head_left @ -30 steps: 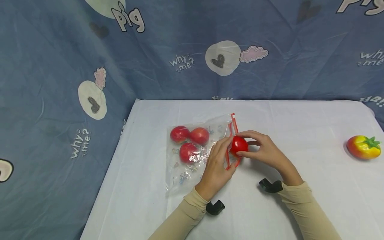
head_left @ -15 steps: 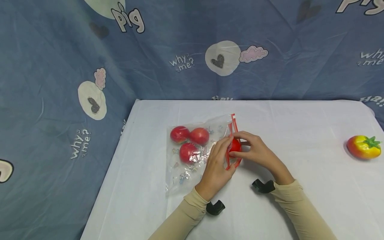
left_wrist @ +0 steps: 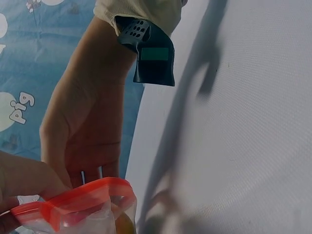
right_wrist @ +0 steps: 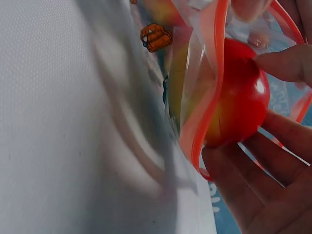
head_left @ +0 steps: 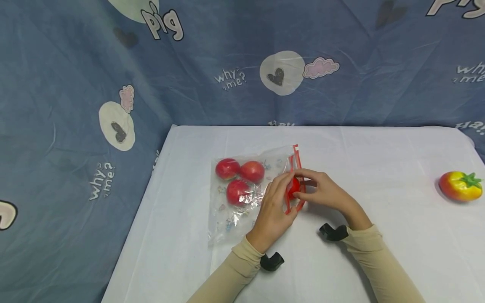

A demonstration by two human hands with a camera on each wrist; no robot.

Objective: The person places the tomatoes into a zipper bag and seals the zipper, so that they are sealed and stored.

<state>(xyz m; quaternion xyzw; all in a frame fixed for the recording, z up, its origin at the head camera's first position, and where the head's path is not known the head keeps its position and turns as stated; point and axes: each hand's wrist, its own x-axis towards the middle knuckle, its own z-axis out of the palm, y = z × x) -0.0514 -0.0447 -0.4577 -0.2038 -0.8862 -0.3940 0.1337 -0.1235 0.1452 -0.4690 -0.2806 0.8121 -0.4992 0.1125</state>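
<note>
A clear zip bag (head_left: 219,219) with a red-edged mouth lies on the table, with several red fruits (head_left: 238,192) showing through it. My left hand (head_left: 270,212) holds the mouth of the bag, its fingers (left_wrist: 29,175) near the red edge. Between thumb and fingers, my right hand (head_left: 327,193) grips a glossy red-and-yellow toy fruit (right_wrist: 241,92). That fruit sits partly inside the opening, its yellow side behind the plastic. In the head view, the hands hide part of it.
At the right end of the white-covered table (head_left: 379,164) lies another red-and-yellow toy fruit (head_left: 456,186) with a green leafy top. A blue printed cloth (head_left: 212,38) hangs behind. Black camera mounts (head_left: 333,232) stick out from both wrists.
My right hand has moved left, carrying the toy fruit from the edge of the bag into its mouth. My left hand has stayed in place on the bag.
</note>
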